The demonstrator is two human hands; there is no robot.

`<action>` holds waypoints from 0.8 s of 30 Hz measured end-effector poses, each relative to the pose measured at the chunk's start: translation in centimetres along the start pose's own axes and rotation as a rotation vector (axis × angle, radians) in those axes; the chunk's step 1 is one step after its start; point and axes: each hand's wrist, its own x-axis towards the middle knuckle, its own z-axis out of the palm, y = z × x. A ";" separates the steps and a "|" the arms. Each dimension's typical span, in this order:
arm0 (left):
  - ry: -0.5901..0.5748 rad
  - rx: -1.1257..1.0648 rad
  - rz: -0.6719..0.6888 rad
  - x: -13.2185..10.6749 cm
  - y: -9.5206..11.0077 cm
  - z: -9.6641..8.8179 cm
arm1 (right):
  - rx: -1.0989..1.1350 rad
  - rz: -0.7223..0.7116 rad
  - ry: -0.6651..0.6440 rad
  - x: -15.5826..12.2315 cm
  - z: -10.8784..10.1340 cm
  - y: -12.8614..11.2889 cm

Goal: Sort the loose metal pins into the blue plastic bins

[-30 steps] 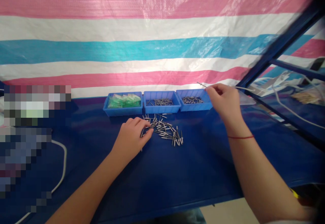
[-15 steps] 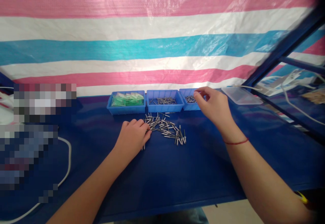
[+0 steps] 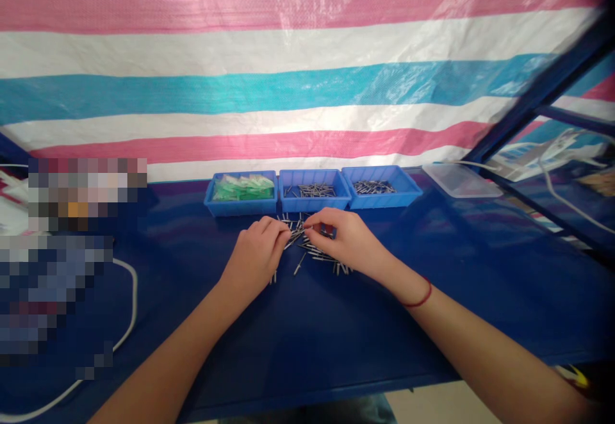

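Note:
A loose pile of silver blind rivets (image 3: 321,255) lies on the blue table, partly covered by both hands. At the pile's left side my left hand (image 3: 257,250) is closed, with several rivets sticking out between its thumb and fingertips. My right hand (image 3: 350,243), a red string round its wrist, reaches over the pile from the right. Its thumb and forefinger are pinched on the end of a rivet close to the left fingertips. One single rivet (image 3: 300,264) lies in front of the pile, between the hands.
Behind the pile stand three blue bins in a row: a left bin (image 3: 243,207) with green and clear packets, a middle bin (image 3: 314,205) and a right bin (image 3: 387,201) with rivets. Farther right lies a clear plastic lid (image 3: 461,180). A white cable (image 3: 133,296) curves along the left.
My right hand has moved from the right bin leftward and down to the pile, meeting my left hand. The left hand has turned slightly, and rivets now show at its fingertips.

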 end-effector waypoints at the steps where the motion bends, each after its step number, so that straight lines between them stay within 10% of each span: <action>1: 0.023 -0.098 -0.014 0.0 0.1 0.0 | 0.072 0.031 -0.014 -0.1 0.1 -0.3; 9: 0.106 -0.396 -0.068 -0.2 0.9 -0.1 | 0.443 0.203 0.039 -0.5 0.5 -1.8; 24: 0.189 -0.380 0.021 -0.2 1.0 0.0 | 0.354 0.074 0.108 -0.4 -0.2 -1.8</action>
